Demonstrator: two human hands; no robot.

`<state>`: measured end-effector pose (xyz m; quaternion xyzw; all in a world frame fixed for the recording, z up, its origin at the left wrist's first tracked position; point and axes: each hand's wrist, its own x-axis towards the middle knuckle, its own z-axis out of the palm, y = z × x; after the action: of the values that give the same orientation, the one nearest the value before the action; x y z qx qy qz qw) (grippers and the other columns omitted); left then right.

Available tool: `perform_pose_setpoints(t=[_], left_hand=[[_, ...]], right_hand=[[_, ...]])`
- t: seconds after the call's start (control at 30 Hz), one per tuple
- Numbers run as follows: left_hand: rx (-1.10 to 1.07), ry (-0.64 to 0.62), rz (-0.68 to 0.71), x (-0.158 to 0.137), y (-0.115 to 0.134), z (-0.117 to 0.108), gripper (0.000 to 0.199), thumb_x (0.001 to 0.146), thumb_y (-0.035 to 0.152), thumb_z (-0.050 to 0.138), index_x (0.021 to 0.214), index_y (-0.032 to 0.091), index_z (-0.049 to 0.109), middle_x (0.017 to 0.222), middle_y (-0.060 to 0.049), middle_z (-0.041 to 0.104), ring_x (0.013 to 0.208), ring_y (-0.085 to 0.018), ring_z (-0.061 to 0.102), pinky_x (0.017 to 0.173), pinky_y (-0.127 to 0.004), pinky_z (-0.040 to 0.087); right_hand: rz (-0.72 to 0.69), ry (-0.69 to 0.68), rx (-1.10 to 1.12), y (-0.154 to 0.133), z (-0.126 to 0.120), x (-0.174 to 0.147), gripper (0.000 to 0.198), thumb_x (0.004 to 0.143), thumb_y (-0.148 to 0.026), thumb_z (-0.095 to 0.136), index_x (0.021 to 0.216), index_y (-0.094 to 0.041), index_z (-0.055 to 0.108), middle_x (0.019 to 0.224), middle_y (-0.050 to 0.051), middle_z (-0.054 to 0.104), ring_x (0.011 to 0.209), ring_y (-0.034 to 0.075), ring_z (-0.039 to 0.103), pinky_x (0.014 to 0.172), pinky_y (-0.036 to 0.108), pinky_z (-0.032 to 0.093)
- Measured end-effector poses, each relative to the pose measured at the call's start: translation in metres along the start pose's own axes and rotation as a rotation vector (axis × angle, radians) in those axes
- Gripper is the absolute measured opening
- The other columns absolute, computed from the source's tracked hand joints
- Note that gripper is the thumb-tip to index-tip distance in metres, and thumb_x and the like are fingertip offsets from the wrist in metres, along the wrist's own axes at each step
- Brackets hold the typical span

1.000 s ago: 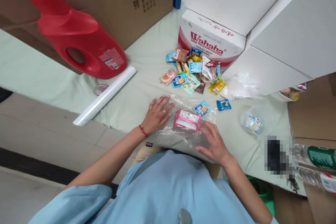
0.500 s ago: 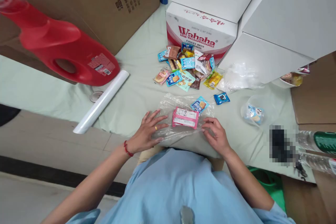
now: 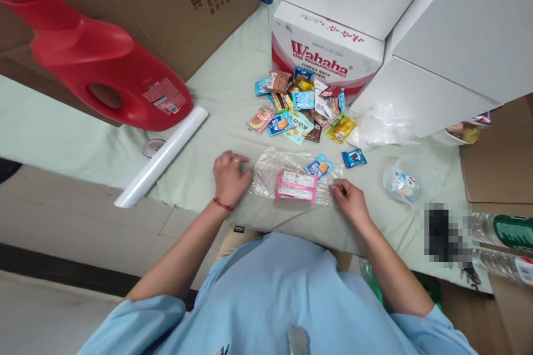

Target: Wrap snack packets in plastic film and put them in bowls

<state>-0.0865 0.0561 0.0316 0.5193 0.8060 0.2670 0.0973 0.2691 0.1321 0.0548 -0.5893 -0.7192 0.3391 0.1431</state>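
A sheet of clear plastic film [image 3: 266, 169] lies spread in front of me. A pink-edged snack packet [image 3: 296, 186] with a white label rests on it, and a blue snack packet [image 3: 320, 166] lies beside that on the film's far part. My left hand [image 3: 231, 180] is at the film's left edge, fingers loosely bent, with a gap between thumb and forefinger; I see nothing held there. At the right edge, my right hand [image 3: 351, 198] has thumb and forefinger pinched on the film. A dark blue packet [image 3: 353, 158] sits just beyond the right hand.
Several snack packets [image 3: 297, 126] are heaped before a Wahaha carton [image 3: 327, 50]. Crumpled clear plastic [image 3: 385, 125] lies right of them. A clear tub [image 3: 422, 163] holds a packet. To the left are a white roll [image 3: 162, 158] and a red jug [image 3: 125, 72]; plastic bottles [image 3: 514, 232] lie right.
My left hand has moved off the film to its left edge, and its spread fingers have bent. My right hand has drawn slightly right, its fingers closing at the film's edge.
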Motion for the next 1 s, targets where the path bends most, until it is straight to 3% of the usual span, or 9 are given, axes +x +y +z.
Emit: perform_pose_setpoints(t=[0.13, 0.23, 0.3, 0.37, 0.5, 0.6, 0.77, 0.87, 1.0], left_hand=[[0.12, 0.241, -0.039, -0.01, -0.001, -0.028, 0.026, 0.09, 0.03, 0.056, 0.112, 0.018, 0.067, 0.127, -0.018, 0.058, 0.137, -0.036, 0.043, 0.115, -0.057, 0.035], [0.13, 0.333, 0.158, -0.036, 0.025, -0.041, 0.023, 0.094, 0.021, 0.05, 0.104, 0.024, 0.07, 0.108, -0.011, 0.068, 0.117, -0.031, 0.057, 0.099, -0.054, 0.042], [0.057, 0.186, 0.436, -0.052, 0.049, -0.037, 0.029, 0.093, 0.016, 0.051, 0.11, 0.027, 0.071, 0.103, -0.006, 0.073, 0.102, -0.025, 0.063, 0.089, -0.046, 0.043], [0.041, 0.014, 0.613, -0.062, 0.073, -0.024, 0.037, 0.094, 0.014, 0.05, 0.123, 0.027, 0.068, 0.115, -0.005, 0.075, 0.101, -0.022, 0.065, 0.082, -0.04, 0.041], [0.161, -0.181, 0.616, -0.063, 0.096, 0.006, 0.039, 0.099, 0.018, 0.048, 0.134, 0.022, 0.064, 0.134, -0.007, 0.071, 0.11, -0.024, 0.063, 0.081, -0.04, 0.04], [0.216, -0.263, 0.595, -0.059, 0.095, 0.016, 0.038, 0.101, 0.021, 0.047, 0.134, 0.021, 0.065, 0.14, -0.008, 0.068, 0.111, -0.024, 0.062, 0.085, -0.041, 0.041], [0.236, -0.28, 0.597, -0.061, 0.092, 0.016, 0.04, 0.103, 0.021, 0.042, 0.137, 0.019, 0.064, 0.143, -0.008, 0.065, 0.108, -0.024, 0.062, 0.085, -0.041, 0.041], [0.236, -0.274, 0.592, -0.062, 0.092, 0.017, 0.04, 0.103, 0.021, 0.042, 0.137, 0.021, 0.064, 0.142, -0.008, 0.066, 0.106, -0.024, 0.062, 0.083, -0.041, 0.041], [0.221, -0.259, 0.585, -0.065, 0.092, 0.019, 0.039, 0.103, 0.021, 0.044, 0.136, 0.024, 0.065, 0.137, -0.008, 0.068, 0.102, -0.024, 0.062, 0.08, -0.042, 0.041]], right_hand=[[-0.16, 0.124, -0.315, -0.012, -0.017, 0.007, 0.035, 0.098, -0.041, 0.049, 0.114, -0.019, 0.071, 0.101, 0.01, 0.072, 0.092, 0.027, 0.063, 0.082, 0.037, 0.048], [-0.384, 0.16, -0.375, -0.033, -0.022, 0.031, 0.034, 0.102, -0.037, 0.046, 0.114, -0.018, 0.071, 0.107, 0.013, 0.071, 0.102, 0.03, 0.059, 0.094, 0.042, 0.047], [-0.511, 0.107, -0.387, -0.051, -0.016, 0.054, 0.033, 0.103, -0.034, 0.047, 0.119, -0.017, 0.071, 0.113, 0.014, 0.071, 0.108, 0.031, 0.056, 0.1, 0.043, 0.044], [-0.568, 0.018, -0.431, -0.068, -0.003, 0.079, 0.037, 0.1, -0.035, 0.053, 0.128, -0.014, 0.067, 0.119, 0.017, 0.069, 0.116, 0.033, 0.052, 0.103, 0.044, 0.042], [-0.49, -0.248, -0.515, -0.093, 0.024, 0.12, 0.05, 0.087, -0.04, 0.075, 0.128, -0.013, 0.067, 0.103, 0.014, 0.072, 0.113, 0.032, 0.053, 0.096, 0.039, 0.043], [-0.407, -0.401, -0.425, -0.101, 0.029, 0.132, 0.025, 0.085, -0.029, 0.075, 0.105, -0.014, 0.075, 0.081, 0.005, 0.069, 0.088, 0.022, 0.058, 0.081, 0.028, 0.042], [-0.492, -0.423, -0.234, -0.104, 0.016, 0.111, 0.011, 0.089, -0.024, 0.068, 0.092, -0.015, 0.074, 0.083, 0.001, 0.062, 0.073, 0.014, 0.055, 0.071, 0.024, 0.039], [-0.602, -0.369, -0.298, -0.103, 0.01, 0.083, 0.014, 0.094, -0.021, 0.061, 0.099, -0.017, 0.074, 0.098, 0.005, 0.061, 0.079, 0.015, 0.057, 0.073, 0.024, 0.04], [-0.635, -0.3, -0.428, -0.094, 0.017, 0.042, 0.023, 0.1, -0.022, 0.052, 0.106, -0.021, 0.074, 0.096, 0.006, 0.061, 0.079, 0.018, 0.054, 0.067, 0.026, 0.038]])
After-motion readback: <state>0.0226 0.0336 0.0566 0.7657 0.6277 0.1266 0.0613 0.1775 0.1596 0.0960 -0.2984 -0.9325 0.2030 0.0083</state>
